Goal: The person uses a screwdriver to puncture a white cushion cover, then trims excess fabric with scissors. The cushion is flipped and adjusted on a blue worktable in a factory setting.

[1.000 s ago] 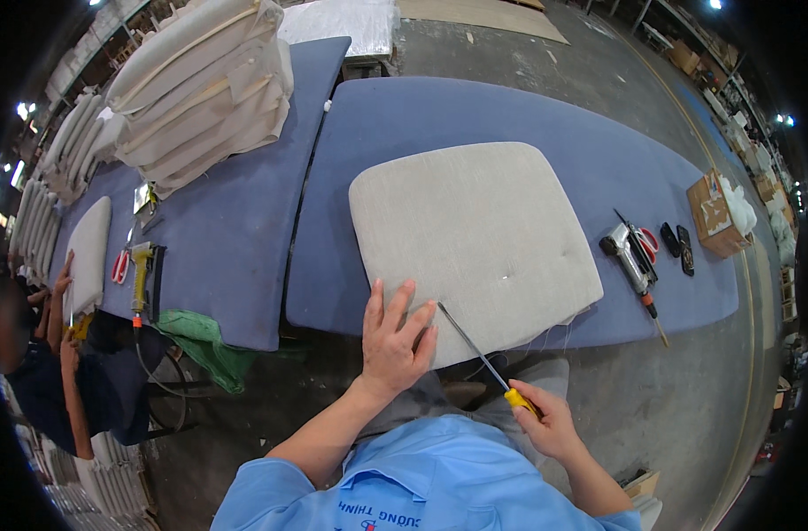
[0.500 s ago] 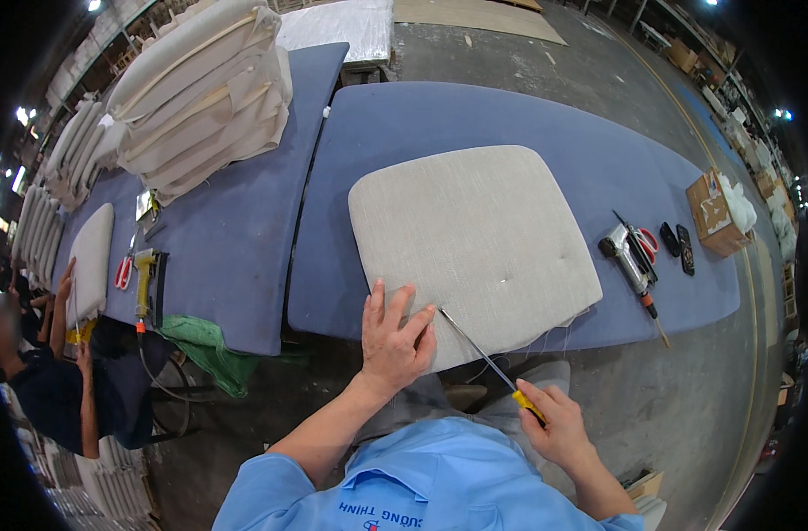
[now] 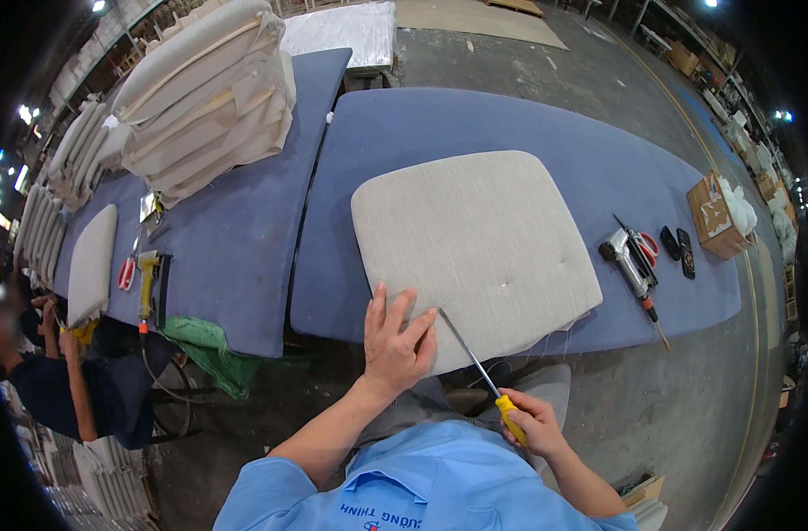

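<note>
My left hand (image 3: 398, 341) lies on the near left corner of the pale grey cushion (image 3: 479, 243), fingers somewhat spread and palm down. My right hand (image 3: 529, 421) is wrapped around the yellow handle of a long, thin-shafted tool (image 3: 476, 363), off the near side of the cushion. The shaft slants far and left from my grip, its tip at the cushion just beside my left fingertips; I cannot tell whether the tip goes into the fabric.

The cushion lies on the blue surface (image 3: 457, 124), its near edge reaching past the surface's near edge, with loose threads hanging at the near right. Right of the cushion, well apart from my hands, I have a metal air gun (image 3: 632, 270) with red-handled scissors (image 3: 649, 250) beside it, then a black remote-like object (image 3: 685, 254) and, farther right, an open cardboard box (image 3: 712, 219) with white stuffing in it.

On my left, a second blue surface (image 3: 235, 239) carries a tall stack of pale covers (image 3: 209, 106) at the far side and a yellow air gun (image 3: 147, 285) nearer. A green cloth (image 3: 207, 350) hangs at its near edge, close to a co-worker in dark clothes (image 3: 50, 398).
</note>
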`<state>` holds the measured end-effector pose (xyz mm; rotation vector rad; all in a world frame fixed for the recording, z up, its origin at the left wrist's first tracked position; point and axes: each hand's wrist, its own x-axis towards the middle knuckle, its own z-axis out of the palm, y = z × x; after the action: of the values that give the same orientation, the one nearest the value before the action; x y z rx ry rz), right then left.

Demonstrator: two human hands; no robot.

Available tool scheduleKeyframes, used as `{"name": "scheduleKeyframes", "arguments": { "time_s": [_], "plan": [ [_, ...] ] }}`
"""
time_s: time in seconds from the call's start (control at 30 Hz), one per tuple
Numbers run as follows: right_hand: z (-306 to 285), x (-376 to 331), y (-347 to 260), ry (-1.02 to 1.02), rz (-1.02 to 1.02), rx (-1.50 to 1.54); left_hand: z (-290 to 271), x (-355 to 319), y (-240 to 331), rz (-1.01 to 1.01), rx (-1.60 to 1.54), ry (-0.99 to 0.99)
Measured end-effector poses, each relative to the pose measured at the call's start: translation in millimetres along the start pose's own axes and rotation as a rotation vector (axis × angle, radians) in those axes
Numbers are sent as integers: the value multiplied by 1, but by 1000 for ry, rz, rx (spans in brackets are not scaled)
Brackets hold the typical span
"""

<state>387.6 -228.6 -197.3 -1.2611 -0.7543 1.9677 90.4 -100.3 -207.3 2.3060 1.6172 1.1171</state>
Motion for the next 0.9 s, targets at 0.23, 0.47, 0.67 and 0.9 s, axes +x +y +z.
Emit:
{"name": "scheduleKeyframes", "arguments": {
  "time_s": [0.23,0.47,0.67,0.9],
  "plan": [
    [17,-5,-6,181,-161,-518,1,-5,-2,-2,-11,-4],
    [12,1,-14,142,-36,-344,-1,-5,0,-8,3,-5],
    [7,2,-2,79,-114,-253,-1,-5,0,-2,-4,-1],
    [33,0,3,396,-546,-1025,-1,-4,1,-2,10,3]
  ]
}}
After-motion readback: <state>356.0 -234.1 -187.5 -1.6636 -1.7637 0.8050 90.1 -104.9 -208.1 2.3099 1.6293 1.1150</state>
